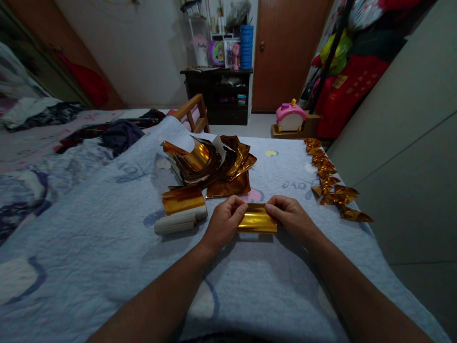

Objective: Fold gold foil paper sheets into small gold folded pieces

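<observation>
A sheet of shiny gold foil paper [257,220] is stretched between my two hands, curved along its length. My left hand [225,218] pinches its left edge between thumb and fingers. At the upper right corner my right hand [291,213] grips it the same way. Just beyond lies a loose, fanned stack of gold foil paper [200,159], some sheets showing a pale back. Left of my left hand are a curled gold sheet [183,200] and pale rolled papers [176,223]. Several folded gold foil pieces [326,174] form a line along the right edge of the bed.
A pale blue patterned bedcover [117,257] spreads under everything. Dark crumpled clothes [121,136] lie at the left. Past the bed's far edge stand a wooden chair [194,114], a dark cabinet [217,97] and a pink toy [291,116]. A pale wardrobe panel [403,157] rises at the right.
</observation>
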Demonstrator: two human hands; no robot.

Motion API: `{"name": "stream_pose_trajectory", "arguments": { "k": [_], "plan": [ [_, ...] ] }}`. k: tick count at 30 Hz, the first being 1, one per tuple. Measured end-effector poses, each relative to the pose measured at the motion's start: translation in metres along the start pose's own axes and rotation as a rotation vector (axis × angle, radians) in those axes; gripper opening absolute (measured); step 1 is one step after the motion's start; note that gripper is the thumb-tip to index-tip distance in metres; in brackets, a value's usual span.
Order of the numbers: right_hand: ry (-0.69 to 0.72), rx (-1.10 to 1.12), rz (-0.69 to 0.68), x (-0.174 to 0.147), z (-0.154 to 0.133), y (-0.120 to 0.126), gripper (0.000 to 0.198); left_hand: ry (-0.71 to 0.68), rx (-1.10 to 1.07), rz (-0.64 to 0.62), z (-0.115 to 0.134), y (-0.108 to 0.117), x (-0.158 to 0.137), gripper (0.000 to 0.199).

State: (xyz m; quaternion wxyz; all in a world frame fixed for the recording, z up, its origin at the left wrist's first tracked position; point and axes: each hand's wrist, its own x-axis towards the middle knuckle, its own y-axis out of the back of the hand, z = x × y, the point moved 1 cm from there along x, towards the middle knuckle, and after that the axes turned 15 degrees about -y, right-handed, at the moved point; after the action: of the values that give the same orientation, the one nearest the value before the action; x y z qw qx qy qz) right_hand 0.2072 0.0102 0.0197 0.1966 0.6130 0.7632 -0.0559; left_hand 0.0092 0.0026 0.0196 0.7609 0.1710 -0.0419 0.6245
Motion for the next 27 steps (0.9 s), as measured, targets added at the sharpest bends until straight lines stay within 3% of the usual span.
{"name": "stream_pose_trajectory", "arguments": {
  "k": [27],
  "plan": [
    [0.019, -0.007, -0.026, -0.0035, -0.007, -0.0029, 0.027, -0.01, 0.031, 0.017, 0.0003, 0.0019, 0.0001, 0.022]
  ]
}}
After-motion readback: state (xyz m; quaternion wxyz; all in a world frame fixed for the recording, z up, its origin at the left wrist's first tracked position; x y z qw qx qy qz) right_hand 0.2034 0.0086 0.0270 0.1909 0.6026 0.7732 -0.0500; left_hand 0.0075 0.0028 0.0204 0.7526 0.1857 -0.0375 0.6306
